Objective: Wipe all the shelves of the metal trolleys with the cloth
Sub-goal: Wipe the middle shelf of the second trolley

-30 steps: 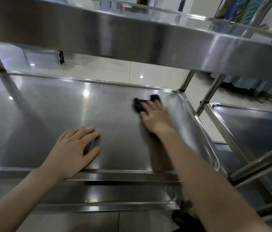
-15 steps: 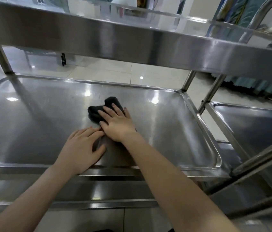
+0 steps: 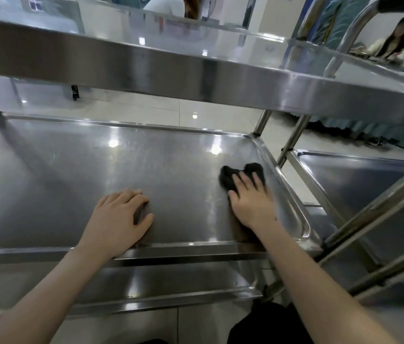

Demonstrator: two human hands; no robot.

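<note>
Head view: right hand [image 3: 250, 202] pressed cloth [image 3: 229, 176] flat on mid shelf [image 3: 71, 170], right side.
Fingers straight, no grip; cloth prob. soft, light, bunchy, best kept under palm. Left hand [image 3: 119, 219] rested open near front edge.

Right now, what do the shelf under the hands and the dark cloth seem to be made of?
The shelf looks like brushed stainless steel: grey, glossy, with bright mirror-like reflections. The cloth under the right hand looks like soft black fabric, perhaps microfibre: matte, bunched, fuzzy at the edge.
</note>
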